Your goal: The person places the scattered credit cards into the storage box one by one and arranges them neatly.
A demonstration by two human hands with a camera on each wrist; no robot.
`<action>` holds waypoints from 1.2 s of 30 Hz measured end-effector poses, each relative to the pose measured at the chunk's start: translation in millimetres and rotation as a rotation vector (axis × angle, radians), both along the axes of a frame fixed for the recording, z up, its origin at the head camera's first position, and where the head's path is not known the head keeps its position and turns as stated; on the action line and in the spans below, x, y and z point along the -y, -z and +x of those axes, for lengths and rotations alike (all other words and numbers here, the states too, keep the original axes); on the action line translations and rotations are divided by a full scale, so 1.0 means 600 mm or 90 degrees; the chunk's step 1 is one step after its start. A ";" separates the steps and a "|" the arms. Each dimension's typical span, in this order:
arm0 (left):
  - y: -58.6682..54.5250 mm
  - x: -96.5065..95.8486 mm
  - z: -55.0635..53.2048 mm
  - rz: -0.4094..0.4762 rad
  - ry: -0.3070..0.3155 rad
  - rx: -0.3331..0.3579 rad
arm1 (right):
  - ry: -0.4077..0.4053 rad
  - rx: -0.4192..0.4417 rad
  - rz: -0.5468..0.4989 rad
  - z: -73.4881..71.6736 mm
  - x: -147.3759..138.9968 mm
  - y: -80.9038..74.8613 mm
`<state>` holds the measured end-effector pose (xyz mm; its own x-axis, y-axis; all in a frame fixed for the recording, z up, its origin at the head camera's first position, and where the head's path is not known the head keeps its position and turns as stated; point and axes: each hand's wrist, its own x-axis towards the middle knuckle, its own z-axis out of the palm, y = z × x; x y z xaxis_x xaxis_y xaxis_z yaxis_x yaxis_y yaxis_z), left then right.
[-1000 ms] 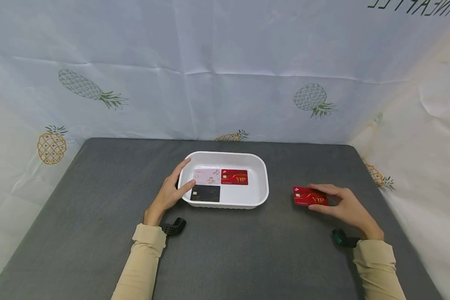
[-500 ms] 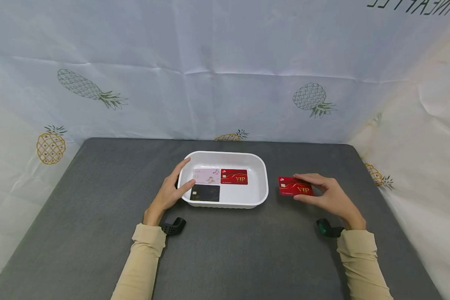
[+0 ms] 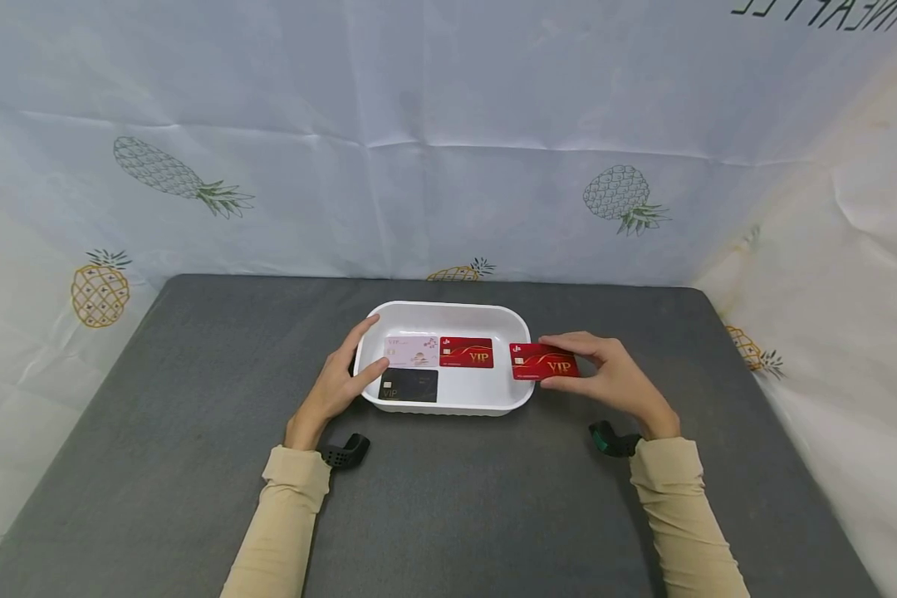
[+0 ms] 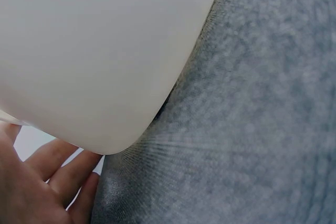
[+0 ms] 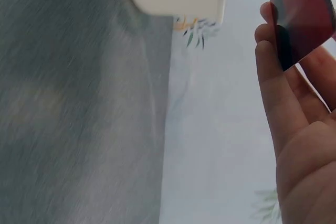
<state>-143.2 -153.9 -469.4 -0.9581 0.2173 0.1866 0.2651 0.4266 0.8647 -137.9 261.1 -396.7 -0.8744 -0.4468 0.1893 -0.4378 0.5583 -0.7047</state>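
Observation:
In the head view, my right hand (image 3: 619, 378) pinches a red VIP card (image 3: 544, 362) by its long edges, thumb on the near one. The card hovers over the right rim of a white plastic tray (image 3: 512, 397). My left hand (image 3: 336, 380) holds the tray's left end, thumb over the rim and fingers along the outside. Inside the tray lie a pink card (image 3: 412, 351), a second red card (image 3: 467, 352) beside it, and a black card (image 3: 409, 385) below the pink one. In the right wrist view, the pinched card (image 5: 304, 14) shows its underside.
A dark grey cloth (image 3: 456, 498) covers the table under the tray. Behind it hangs a pale curtain (image 3: 419, 208) printed with pineapples. Each wrist wears a black strapped device, the left one (image 3: 347, 451) near the tray's front left corner.
My right hand has carried the red card leftward and slightly away from me, from the right of the table to the tray's right rim. My left hand and the tray stay put.

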 end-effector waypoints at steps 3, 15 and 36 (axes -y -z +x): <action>-0.001 0.000 0.001 -0.001 0.000 0.002 | -0.005 0.029 -0.005 -0.004 0.020 -0.005; -0.001 0.002 0.001 -0.002 -0.001 -0.001 | -0.061 0.048 0.017 -0.018 0.099 -0.004; -0.005 -0.001 0.002 0.002 -0.002 0.005 | -0.108 0.098 0.052 -0.031 0.159 0.009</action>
